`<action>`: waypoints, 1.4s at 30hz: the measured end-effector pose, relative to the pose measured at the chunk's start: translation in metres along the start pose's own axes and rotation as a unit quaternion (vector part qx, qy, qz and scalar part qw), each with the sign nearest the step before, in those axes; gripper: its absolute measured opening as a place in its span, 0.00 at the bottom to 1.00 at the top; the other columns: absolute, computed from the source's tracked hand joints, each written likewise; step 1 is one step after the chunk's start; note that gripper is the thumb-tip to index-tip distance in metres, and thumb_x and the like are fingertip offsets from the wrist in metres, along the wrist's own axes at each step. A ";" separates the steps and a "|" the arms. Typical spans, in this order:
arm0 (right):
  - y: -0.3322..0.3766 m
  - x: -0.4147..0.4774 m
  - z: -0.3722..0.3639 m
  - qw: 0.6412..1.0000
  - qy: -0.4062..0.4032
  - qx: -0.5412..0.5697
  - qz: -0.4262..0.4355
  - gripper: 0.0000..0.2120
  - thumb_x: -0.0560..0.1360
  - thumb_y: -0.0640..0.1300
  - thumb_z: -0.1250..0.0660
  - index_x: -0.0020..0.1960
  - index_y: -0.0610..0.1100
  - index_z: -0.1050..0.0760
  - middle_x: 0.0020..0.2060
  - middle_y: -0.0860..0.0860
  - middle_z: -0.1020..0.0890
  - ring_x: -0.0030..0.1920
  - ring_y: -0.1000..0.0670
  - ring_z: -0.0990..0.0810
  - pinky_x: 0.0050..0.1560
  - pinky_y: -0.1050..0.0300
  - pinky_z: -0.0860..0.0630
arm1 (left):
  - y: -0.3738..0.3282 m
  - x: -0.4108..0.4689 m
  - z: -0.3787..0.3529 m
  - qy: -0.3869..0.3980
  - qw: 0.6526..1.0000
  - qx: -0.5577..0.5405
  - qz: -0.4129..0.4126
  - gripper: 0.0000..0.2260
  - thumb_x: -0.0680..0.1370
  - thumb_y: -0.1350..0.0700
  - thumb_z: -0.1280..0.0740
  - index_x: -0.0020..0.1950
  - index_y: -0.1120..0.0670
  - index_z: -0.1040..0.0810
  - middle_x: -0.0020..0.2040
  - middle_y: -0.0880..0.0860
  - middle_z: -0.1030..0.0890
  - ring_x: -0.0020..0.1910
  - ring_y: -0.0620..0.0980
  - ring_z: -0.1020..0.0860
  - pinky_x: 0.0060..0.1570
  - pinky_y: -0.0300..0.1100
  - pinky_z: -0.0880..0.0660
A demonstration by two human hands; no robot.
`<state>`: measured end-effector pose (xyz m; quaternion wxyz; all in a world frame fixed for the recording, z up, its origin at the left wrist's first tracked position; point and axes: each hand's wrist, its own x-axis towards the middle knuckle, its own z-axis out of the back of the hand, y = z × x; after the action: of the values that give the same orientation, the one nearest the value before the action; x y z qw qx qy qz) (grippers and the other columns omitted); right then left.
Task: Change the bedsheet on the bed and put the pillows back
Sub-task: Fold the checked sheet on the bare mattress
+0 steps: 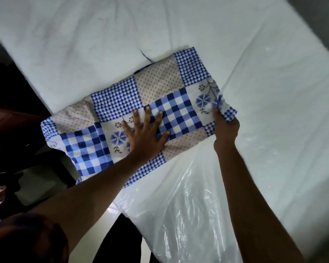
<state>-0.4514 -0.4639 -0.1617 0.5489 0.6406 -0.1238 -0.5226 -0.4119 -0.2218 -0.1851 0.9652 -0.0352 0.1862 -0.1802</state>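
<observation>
left hand [146,136]: fingers [147,115] spread on folded bedsheet [120,100] | right hand [226,129]: grips bedsheet corner

Mid-frame: folded blue-checked patchwork cloth [114,99] on white mattress [179,25]; left hand [146,137] flat on its centre, right hand [226,130] grips its rt corner. Clear plastic sheet [188,205] lower rt; dark wooden cabinet [11,118] far left.

Dim, soft-focus wide-angle view; glare on plastic [188,215], dark corners.
</observation>
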 end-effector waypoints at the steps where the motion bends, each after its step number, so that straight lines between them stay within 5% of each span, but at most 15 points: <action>1: 0.007 -0.003 0.003 0.999 -0.020 0.002 0.039 0.09 0.72 0.49 0.22 0.50 0.52 0.18 0.49 0.54 0.14 0.52 0.51 0.15 0.58 0.44 0.19 | -0.005 0.000 0.003 0.000 1.000 0.002 -0.008 0.32 0.79 0.28 0.57 0.80 0.38 0.57 0.82 0.50 0.62 0.79 0.62 0.63 0.68 0.76 0.59; 7: 0.088 0.029 0.070 0.971 -0.038 0.220 0.086 0.16 0.77 0.43 0.28 0.64 0.43 0.22 0.60 0.44 0.16 0.60 0.43 0.17 0.62 0.37 0.22 | -0.056 0.016 0.016 0.024 0.991 -0.012 -0.130 0.30 0.79 0.34 0.49 0.80 0.42 0.44 0.81 0.54 0.43 0.79 0.62 0.46 0.69 0.73 0.48; 10: 0.141 0.041 0.110 0.977 0.038 0.182 0.108 0.19 0.80 0.42 0.31 0.69 0.38 0.26 0.61 0.43 0.17 0.60 0.42 0.17 0.61 0.41 0.21 | -0.086 0.040 0.027 0.024 0.979 -0.033 -0.198 0.31 0.78 0.41 0.48 0.80 0.51 0.39 0.78 0.58 0.37 0.78 0.62 0.40 0.70 0.65 0.38; 13: 0.169 0.015 0.116 0.978 0.171 0.037 0.112 0.16 0.78 0.47 0.28 0.62 0.43 0.24 0.44 0.56 0.13 0.43 0.53 0.15 0.49 0.51 0.17 | -0.122 0.042 0.049 0.020 0.949 -0.277 -0.150 0.25 0.83 0.47 0.44 0.77 0.58 0.34 0.76 0.58 0.32 0.75 0.56 0.34 0.73 0.49 0.39; 16: 0.153 -0.030 0.091 0.939 0.249 -0.131 0.199 0.16 0.76 0.40 0.29 0.62 0.44 0.24 0.47 0.61 0.14 0.49 0.58 0.16 0.58 0.53 0.21 | -0.137 0.019 0.092 0.032 0.789 -0.614 0.008 0.13 0.84 0.55 0.38 0.67 0.59 0.26 0.58 0.49 0.21 0.51 0.41 0.22 0.55 0.38 0.28; 18: 0.124 -0.068 0.065 0.848 0.286 -0.252 0.367 0.22 0.77 0.33 0.35 0.70 0.36 0.31 0.54 0.58 0.15 0.57 0.58 0.18 0.59 0.60 0.24 | -0.121 0.001 0.115 0.037 0.675 -0.732 0.082 0.11 0.84 0.51 0.40 0.57 0.56 0.23 0.47 0.48 0.19 0.43 0.41 0.20 0.48 0.40 0.23; 20: 0.093 -0.112 0.040 0.783 0.317 -0.272 0.460 0.24 0.81 0.31 0.40 0.76 0.37 0.37 0.64 0.48 0.19 0.65 0.49 0.22 0.63 0.56 0.25 | -0.084 -0.017 0.130 0.069 0.555 -0.823 0.092 0.16 0.81 0.43 0.41 0.55 0.52 0.19 0.47 0.50 0.15 0.45 0.48 0.16 0.47 0.46 0.20; 22: 0.048 -0.138 0.023 0.726 0.378 -0.272 0.507 0.25 0.78 0.36 0.37 0.75 0.39 0.33 0.72 0.41 0.27 0.74 0.42 0.30 0.68 0.44 0.29 | -0.037 -0.027 0.133 0.078 0.421 -0.900 0.076 0.24 0.79 0.40 0.41 0.64 0.54 0.19 0.62 0.57 0.18 0.57 0.57 0.19 0.57 0.51 0.22; 23: 0.028 -0.143 0.017 0.683 0.380 -0.307 0.543 0.26 0.75 0.38 0.37 0.73 0.40 0.30 0.75 0.43 0.30 0.77 0.44 0.35 0.69 0.40 0.32 | -0.019 -0.030 0.129 0.089 0.421 -0.899 0.077 0.26 0.79 0.39 0.39 0.68 0.56 0.22 0.69 0.60 0.24 0.61 0.59 0.22 0.60 0.51 0.25; 24: 0.011 -0.149 0.014 0.647 0.399 -0.347 0.550 0.27 0.73 0.40 0.37 0.73 0.43 0.29 0.77 0.46 0.34 0.78 0.46 0.38 0.70 0.37 0.34 | -0.005 -0.035 0.124 0.090 0.475 -0.868 0.113 0.26 0.77 0.39 0.35 0.68 0.56 0.22 0.70 0.62 0.25 0.59 0.59 0.22 0.58 0.50 0.24; 26: -0.018 -0.155 0.008 0.618 0.423 -0.397 0.531 0.30 0.70 0.40 0.31 0.71 0.48 0.29 0.79 0.50 0.38 0.79 0.46 0.40 0.71 0.34 0.37 | 0.012 -0.037 0.103 0.044 0.605 -0.772 0.192 0.18 0.76 0.49 0.29 0.60 0.60 0.19 0.57 0.64 0.19 0.45 0.54 0.17 0.45 0.45 0.20; 28: -0.033 -0.169 0.007 0.609 0.418 -0.416 0.531 0.33 0.67 0.40 0.25 0.69 0.50 0.30 0.79 0.49 0.37 0.78 0.45 0.37 0.71 0.34 0.37 | 0.025 -0.038 0.086 -0.043 0.681 -0.690 0.243 0.11 0.76 0.58 0.28 0.54 0.63 0.21 0.47 0.65 0.19 0.34 0.51 0.19 0.39 0.46 0.24; 30: -0.042 -0.177 0.005 0.611 0.400 -0.425 0.535 0.31 0.68 0.42 0.24 0.69 0.50 0.30 0.78 0.48 0.36 0.77 0.45 0.35 0.72 0.35 0.38 | 0.035 -0.041 0.075 -0.073 0.692 -0.671 0.254 0.02 0.77 0.60 0.31 0.48 0.59 0.21 0.41 0.60 0.19 0.33 0.51 0.20 0.39 0.47 0.26; 36: -0.052 -0.174 0.013 0.575 0.498 -0.449 0.468 0.33 0.77 0.59 0.32 0.78 0.53 0.39 0.80 0.50 0.39 0.77 0.48 0.36 0.72 0.43 0.32 | 0.051 -0.054 0.046 -0.082 0.765 -0.576 0.277 0.05 0.79 0.64 0.37 0.47 0.57 0.22 0.40 0.57 0.20 0.40 0.52 0.24 0.44 0.47 0.29; 42: -0.029 -0.128 -0.003 0.722 0.233 -0.418 0.500 0.21 0.80 0.54 0.36 0.70 0.47 0.26 0.72 0.47 0.26 0.73 0.46 0.30 0.69 0.43 0.29 | 0.077 -0.045 0.038 -0.132 0.714 -0.568 0.387 0.08 0.78 0.62 0.39 0.52 0.53 0.23 0.46 0.58 0.19 0.37 0.54 0.26 0.34 0.41 0.31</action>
<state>-0.5151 -0.3574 -0.1175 0.9542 0.2924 -0.0631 -0.0059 -0.4114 -0.1339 -0.1441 0.7638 -0.5250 0.1214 0.3552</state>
